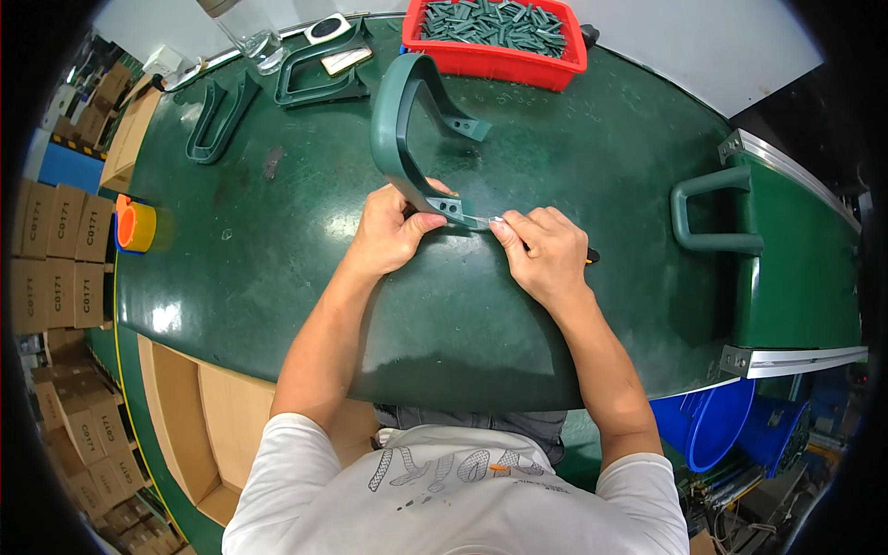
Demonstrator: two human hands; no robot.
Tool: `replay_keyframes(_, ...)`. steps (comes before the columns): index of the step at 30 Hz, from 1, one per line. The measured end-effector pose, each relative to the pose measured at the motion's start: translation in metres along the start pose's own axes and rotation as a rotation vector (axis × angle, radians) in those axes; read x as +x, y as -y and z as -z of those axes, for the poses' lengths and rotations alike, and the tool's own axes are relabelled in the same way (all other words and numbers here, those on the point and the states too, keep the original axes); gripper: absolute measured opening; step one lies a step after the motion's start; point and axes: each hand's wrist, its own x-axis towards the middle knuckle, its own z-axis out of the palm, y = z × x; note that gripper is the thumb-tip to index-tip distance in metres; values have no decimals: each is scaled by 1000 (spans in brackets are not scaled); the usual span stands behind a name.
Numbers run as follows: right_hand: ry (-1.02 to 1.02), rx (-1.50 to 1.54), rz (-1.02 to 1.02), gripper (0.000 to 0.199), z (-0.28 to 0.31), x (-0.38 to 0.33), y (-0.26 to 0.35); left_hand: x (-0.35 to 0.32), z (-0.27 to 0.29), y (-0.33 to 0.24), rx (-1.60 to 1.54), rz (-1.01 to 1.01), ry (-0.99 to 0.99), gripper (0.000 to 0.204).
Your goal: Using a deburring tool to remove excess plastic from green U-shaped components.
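My left hand (pixel 387 227) grips the near end of a green, U-shaped plastic armrest (pixel 393 129) and keeps it raised on edge, its curve toward the far side. Two dark holes show in the flat end beside my thumb. In my right hand (pixel 546 252), closed, is a slim tool (pixel 593 256) with a black and yellow handle end sticking out past the palm. Its thin, pale tip reaches the armrest's end by my left thumb. The fingers hide most of the tool, so its exact kind is unclear.
A red bin (pixel 499 63) of small green pieces stands at the back. More green armrests (pixel 222 120) lie far left, near a clear bottle (pixel 259 46). Another armrest (pixel 684 213) rests at right by the green conveyor (pixel 805 268). A yellow tape roll (pixel 139 227) sits left.
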Motion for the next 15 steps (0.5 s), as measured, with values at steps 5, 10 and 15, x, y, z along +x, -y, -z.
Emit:
replay_keyframes(5,-9,-4,-1,17,-2,-1,0,-1,1,1,-8,25,13,38)
replay_keyframes(10,16,12,-28,19,-4,-2,-1,0,1,0,-13,35,23,40)
replay_keyframes(15,-5,-15,-58,19,-3,1,-4,-2,-2,-5,-28,44,-6,37)
